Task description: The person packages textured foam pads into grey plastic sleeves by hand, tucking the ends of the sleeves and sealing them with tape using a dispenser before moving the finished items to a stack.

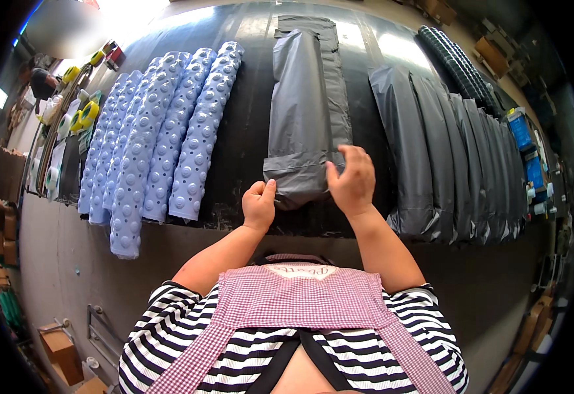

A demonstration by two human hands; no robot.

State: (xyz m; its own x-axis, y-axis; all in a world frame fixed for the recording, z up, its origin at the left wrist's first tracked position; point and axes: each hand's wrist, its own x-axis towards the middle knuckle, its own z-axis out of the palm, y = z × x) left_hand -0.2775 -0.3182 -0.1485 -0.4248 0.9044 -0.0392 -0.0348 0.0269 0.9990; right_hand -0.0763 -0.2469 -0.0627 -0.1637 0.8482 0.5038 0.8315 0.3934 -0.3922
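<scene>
A long grey plastic mailing bag [298,98], filled out by something rolled inside, lies lengthwise in front of me. Its near end is folded over in a flap [297,169]. My left hand [258,206] is closed on the bag's near left edge, thumb on top. At the near right edge, my right hand [355,178] has its thumb against the flap and its fingers apart, curving above the table. Beneath the filled bag and to its right lie flat grey bags [337,85]. What is inside the filled bag is hidden.
Several rolled blue bubbled mats [198,131] lie on the left of the black table [244,141]. Several filled grey bags [425,157] line the right, with dark rolls [458,65] behind them. Yellow tape rolls [88,114] sit on a rack at far left; blue boxes [522,131] stand far right.
</scene>
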